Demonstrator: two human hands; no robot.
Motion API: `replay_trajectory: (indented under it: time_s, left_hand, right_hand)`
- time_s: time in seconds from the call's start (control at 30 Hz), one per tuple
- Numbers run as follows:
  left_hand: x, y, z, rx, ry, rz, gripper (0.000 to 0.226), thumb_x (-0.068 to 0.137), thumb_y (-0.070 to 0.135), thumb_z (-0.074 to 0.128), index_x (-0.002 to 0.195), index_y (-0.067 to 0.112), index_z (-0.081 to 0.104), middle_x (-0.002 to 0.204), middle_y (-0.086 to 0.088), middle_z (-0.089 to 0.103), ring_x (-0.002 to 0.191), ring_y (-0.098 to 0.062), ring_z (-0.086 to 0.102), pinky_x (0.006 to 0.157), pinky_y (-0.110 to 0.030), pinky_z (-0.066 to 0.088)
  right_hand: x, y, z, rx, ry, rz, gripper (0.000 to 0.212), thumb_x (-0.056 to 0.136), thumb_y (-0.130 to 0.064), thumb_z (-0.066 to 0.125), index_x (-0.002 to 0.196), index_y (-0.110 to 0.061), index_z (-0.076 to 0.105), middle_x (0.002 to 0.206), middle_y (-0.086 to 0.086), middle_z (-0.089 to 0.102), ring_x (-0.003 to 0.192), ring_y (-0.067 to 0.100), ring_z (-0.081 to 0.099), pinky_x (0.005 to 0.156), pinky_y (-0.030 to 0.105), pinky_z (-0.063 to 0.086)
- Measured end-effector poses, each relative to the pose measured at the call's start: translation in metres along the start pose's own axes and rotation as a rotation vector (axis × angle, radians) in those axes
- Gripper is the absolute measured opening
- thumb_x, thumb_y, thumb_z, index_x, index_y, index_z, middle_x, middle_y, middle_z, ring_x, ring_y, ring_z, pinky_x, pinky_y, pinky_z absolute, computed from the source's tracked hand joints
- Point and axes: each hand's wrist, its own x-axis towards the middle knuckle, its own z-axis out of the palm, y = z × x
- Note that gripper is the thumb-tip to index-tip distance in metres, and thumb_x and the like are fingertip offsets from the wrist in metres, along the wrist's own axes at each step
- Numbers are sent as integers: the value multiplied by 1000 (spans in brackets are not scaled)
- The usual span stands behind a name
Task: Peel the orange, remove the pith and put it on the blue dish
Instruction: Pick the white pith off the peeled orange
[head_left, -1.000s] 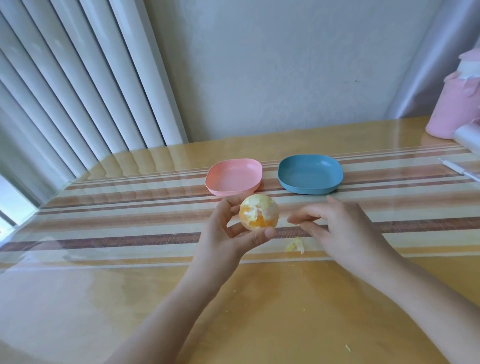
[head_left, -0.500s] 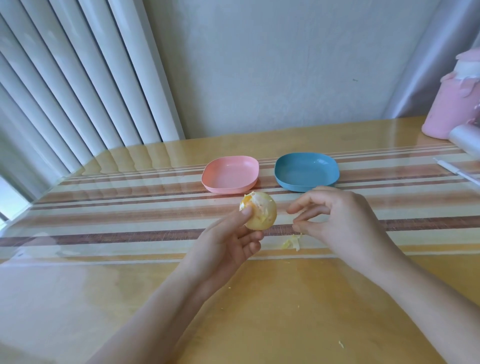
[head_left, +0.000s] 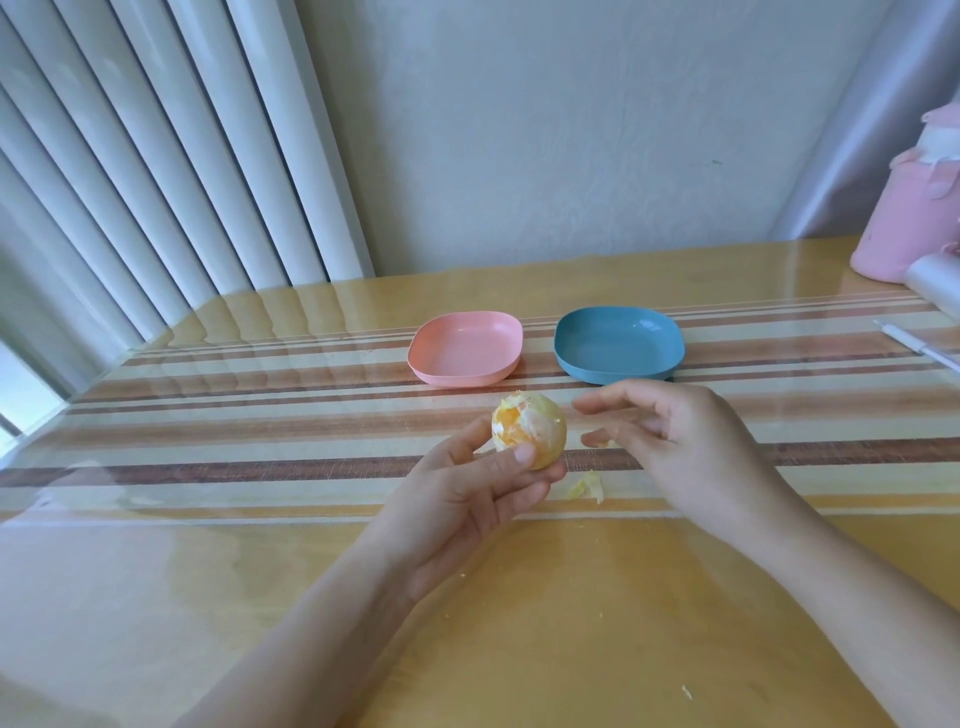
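White vertical blinds (head_left: 130, 182) hang at the far left, beside a plain wall. The worktop (head_left: 234, 597) is glossy yellow wood, with a striped runner (head_left: 234, 415) lying across it under a clear cover. A pink dish (head_left: 465, 348) sits on the runner with nothing in it. Just in front of it the left hand (head_left: 467, 509) holds the orange (head_left: 529, 430) up off the worktop, thumb and fingertips curled round its lower half. The orange is mostly peeled, with white pith over much of it and bare flesh on its left side. A pale scrap of pith (head_left: 587, 486) lies on the runner between the two hands. The blue dish (head_left: 618, 343) stands just beside the pink one, also bare, with nothing between it and the orange. The right hand (head_left: 691, 452) hovers in front of it, fingers loosely spread and apart from the orange. At the far right are a white stick (head_left: 919, 348) and a pink container (head_left: 914, 218).
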Motion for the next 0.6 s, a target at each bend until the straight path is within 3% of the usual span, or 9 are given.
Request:
replay_trajectory:
  time_s: [0.13,0.2,0.33,0.47,0.6]
  left_hand:
    - [-1,0,0,47,-2,35,43,76,5,68,118,7,63,101,-11,70,91,-21,69,76,-22,57]
    - [-1,0,0,56,-6,46,43,76,5,68,118,7,63,102,-10,71,91,-22,68,77,-23,57]
    - [-1,1,1,41,-2,54,44,76,5,67,119,5,61,101,-11,71,90,-21,70,75,-22,57]
    - [-1,2,0,38,-1,65,44,75,4,68,119,4,60,100,-11,71,89,-21,70,74,-22,57]
    - [-1,1,0,64,-5,78,45,75,3,68,120,6,60,100,-12,71,91,-23,70,75,-23,57]
  right_hand:
    - [1,0,2,45,-54,25,48,87,16,49,85,-28,71,91,-23,72,92,-7,65,84,16,51]
    - [1,1,3,80,-78,45,51,82,21,47,79,-24,71,93,-17,73,95,-3,66,92,24,52]
    - [0,2,1,50,-183,92,44,85,13,47,82,-24,71,87,-7,74,88,5,69,92,38,52]
    - [1,3,5,55,-174,81,42,92,10,44,89,-24,69,81,-8,72,75,6,65,76,25,48]
    - [1,5,9,147,-103,82,20,90,-1,61,93,-17,71,81,-3,75,78,8,71,79,28,54]
